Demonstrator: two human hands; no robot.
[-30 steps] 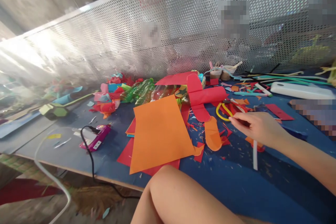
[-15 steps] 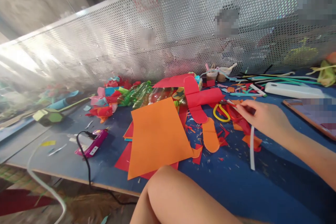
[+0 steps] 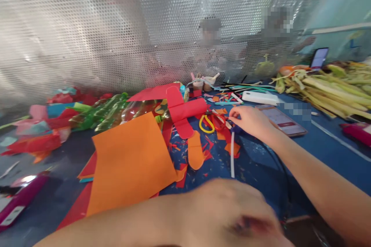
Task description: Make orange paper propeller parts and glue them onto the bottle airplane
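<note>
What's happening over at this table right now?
Someone's right hand is down among paper scraps, beside the red-handled scissors; whether it holds anything is unclear. Their left hand is blurred in the foreground, so its grip can't be told. A big orange sheet lies over red paper, with green plastic bottles behind it.

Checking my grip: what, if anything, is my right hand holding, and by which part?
Can't tell: the right hand, near the white strip, hides whatever its fingers may pinch.

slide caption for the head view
Right hand near yellow-handled scissors, left hand blurred in front, orange sheet and red paper on a blue tabletop
</note>
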